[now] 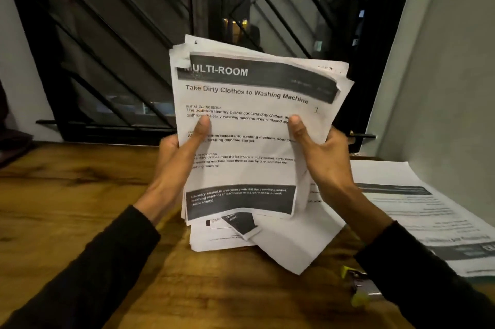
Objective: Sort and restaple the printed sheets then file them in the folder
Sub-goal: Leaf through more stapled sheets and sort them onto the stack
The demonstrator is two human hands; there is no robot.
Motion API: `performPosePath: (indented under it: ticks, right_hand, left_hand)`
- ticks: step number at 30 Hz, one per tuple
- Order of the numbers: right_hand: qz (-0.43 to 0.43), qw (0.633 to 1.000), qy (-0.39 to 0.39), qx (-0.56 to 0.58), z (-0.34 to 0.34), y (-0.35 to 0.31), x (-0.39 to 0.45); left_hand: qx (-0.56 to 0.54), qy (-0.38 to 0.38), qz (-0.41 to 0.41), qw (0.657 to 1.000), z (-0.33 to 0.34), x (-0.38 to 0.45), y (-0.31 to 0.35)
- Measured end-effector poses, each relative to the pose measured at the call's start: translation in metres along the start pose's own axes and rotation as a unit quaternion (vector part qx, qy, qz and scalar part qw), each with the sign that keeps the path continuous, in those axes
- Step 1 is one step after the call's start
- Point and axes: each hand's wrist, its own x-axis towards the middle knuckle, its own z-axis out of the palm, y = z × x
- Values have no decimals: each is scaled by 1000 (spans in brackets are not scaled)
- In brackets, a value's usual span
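Note:
I hold a thick, uneven stack of printed sheets (249,125) upright above the wooden table (80,194). The top page reads "MULTI-ROOM" and "Take Dirty Clothes to Washing Machine". My left hand (179,154) grips the stack's left edge, thumb pressed on the front page. My right hand (318,152) grips the right edge, thumb on the front too. More loose sheets (281,243) lie flat on the table under the stack. A stapler (359,288), silver with yellow-green parts, lies at the lower right, partly hidden by my right sleeve.
Another spread of printed pages (417,210) lies on the table at the right, by a grey wall (442,87). A dark window with a diagonal metal grille (120,47) stands behind the table's far edge.

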Motion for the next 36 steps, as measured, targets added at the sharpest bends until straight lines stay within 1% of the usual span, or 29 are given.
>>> performPosePath:
  ticks: [4, 6, 8, 12, 14, 16, 20, 22, 26, 28, 30, 33, 36]
  right_hand:
    - [-41, 999, 29, -5, 5, -19, 11]
    - [-55, 998, 37, -6, 2, -24, 13]
    - [-35, 999, 39, -1, -5, -19, 9]
    - [-10, 998, 67, -13, -18, 3, -3]
    - [3, 997, 74, -12, -19, 13, -4]
    - [-7, 996, 79, -34, -13, 15, 0]
    - [-34, 994, 87, -49, -3, -2, 16]
    - [-37, 994, 77, -61, -3, -3, 17]
    - [21, 995, 45, -91, -9, 33, -5]
    - [31, 992, 48, -108, -11, 44, -10]
    - [24, 991, 55, -118, -11, 42, -4]
    - [0, 989, 64, -132, -6, 26, 13]
    - [-37, 988, 72, -129, -1, 8, 24]
  left_hand:
    - [-50, 20, 28, 998, 5, 15, 17]
    - [-67, 1, 46, 997, 2, 18, 17]
    - [-63, -25, 38, 997, -2, 10, 5]
    - [-25, -39, 18, 999, -7, -6, -25]
    - [-33, -26, 14, 999, -2, -6, -31]
    - [-37, -7, 19, 999, 8, -3, -26]
    - [-55, 11, 66, 996, 20, 6, -5]
    - [-60, 7, 73, 995, 17, 8, -5]
    - [-37, -19, 29, 999, 3, -2, -39]
    - [-36, -27, 5, 999, 1, -2, -47]
    - [-42, -16, 1, 999, 4, 4, -43]
    - [-4, 10, 44, 999, 13, 17, -25]
    - [-1, 32, 92, 995, 20, 26, -7]
